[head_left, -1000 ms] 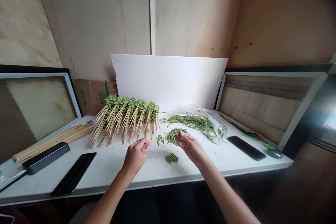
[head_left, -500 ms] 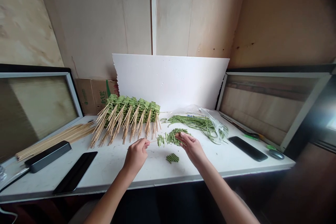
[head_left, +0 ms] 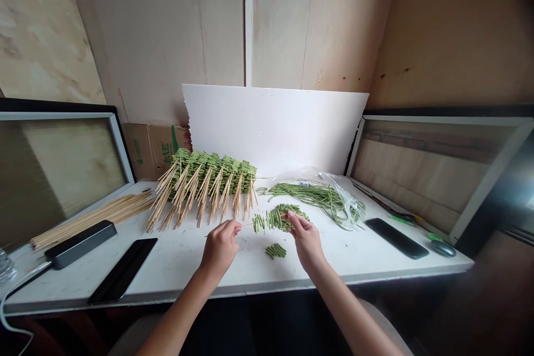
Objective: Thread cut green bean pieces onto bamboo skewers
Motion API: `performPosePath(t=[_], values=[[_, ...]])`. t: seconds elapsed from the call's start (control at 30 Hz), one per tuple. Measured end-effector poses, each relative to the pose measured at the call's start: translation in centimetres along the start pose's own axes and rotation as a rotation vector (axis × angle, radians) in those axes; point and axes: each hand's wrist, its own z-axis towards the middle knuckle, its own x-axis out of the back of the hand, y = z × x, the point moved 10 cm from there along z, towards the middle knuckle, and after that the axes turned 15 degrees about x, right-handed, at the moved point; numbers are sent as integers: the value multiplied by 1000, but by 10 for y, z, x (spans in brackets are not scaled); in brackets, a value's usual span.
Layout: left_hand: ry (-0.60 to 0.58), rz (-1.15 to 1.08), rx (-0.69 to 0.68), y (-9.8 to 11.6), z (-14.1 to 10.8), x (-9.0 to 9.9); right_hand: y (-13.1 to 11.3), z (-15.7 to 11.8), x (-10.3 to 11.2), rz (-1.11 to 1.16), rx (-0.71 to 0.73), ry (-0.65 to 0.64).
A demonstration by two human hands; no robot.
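Note:
My left hand pinches the bare end of a thin wooden skewer. Cut green bean pieces are threaded across it between my hands. The fingers of my right hand are closed at the skewer's other end, beside a loose pile of cut beans; what exactly they grip is too small to tell. A small cluster of cut beans lies on the white table just below. Behind my left hand, finished bean skewers are stacked with their sticks pointing toward me.
Long whole beans lie by a clear plastic bag. Bare skewers, a black box and a black slab are at the left. At the right are a phone and a mouse.
The whole view has shifted slightly, with the scene sitting a little further right. Both hands keep about the same places around the skewer.

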Motion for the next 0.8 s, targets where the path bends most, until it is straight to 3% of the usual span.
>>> performPosePath(t=[0.5, 0.8], values=[[14, -12, -8, 5, -5, -3, -17, -11, -4, -4, 18, 82], [14, -26, -8, 5, -7, -6, 7, -15, -4, 33, -57, 104]])
